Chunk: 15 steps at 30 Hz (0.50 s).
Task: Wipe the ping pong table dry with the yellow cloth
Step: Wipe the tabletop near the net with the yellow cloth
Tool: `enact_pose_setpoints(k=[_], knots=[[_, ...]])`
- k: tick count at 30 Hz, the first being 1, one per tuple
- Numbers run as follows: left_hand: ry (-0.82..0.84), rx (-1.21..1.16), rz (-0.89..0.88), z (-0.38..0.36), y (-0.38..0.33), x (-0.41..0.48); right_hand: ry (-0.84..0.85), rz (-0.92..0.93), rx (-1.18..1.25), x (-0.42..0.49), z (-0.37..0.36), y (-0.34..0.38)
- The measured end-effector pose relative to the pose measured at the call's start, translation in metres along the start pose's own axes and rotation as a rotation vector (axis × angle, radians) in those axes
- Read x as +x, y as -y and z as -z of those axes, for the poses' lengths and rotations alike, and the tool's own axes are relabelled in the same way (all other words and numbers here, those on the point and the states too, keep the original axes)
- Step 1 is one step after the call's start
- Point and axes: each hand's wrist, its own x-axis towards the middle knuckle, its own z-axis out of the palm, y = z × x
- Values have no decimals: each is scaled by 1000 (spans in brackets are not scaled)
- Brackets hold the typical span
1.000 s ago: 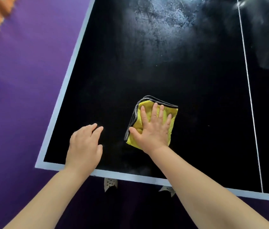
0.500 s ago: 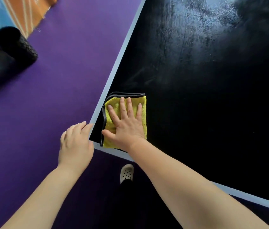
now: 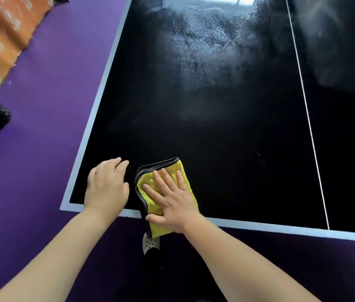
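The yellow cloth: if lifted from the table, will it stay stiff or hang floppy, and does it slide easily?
Probably floppy: the yellow cloth is folded in soft layers and its near end hangs off the table. It likely slides easily, since the table looks smooth and the right hand presses it flat.

We find the cloth (image 3: 149, 182) on the bench (image 3: 226, 160) at its near edge, close to the near-left corner, with its near end hanging over that edge. The right grip (image 3: 174, 201) lies flat on it. The left grip (image 3: 105, 188) is over the bench just left of it. A wet patch (image 3: 205, 55) lies far behind, a line (image 3: 309, 127) runs to the right, and a shoe (image 3: 150, 244) stands on the floor (image 3: 41, 127) below the cloth.
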Motion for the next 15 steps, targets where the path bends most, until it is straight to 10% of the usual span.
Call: enact_pose_setpoints(k=[15], knots=[[47,32,-467,-55,-299,20,-18,-393,111,-205,-60,-222]])
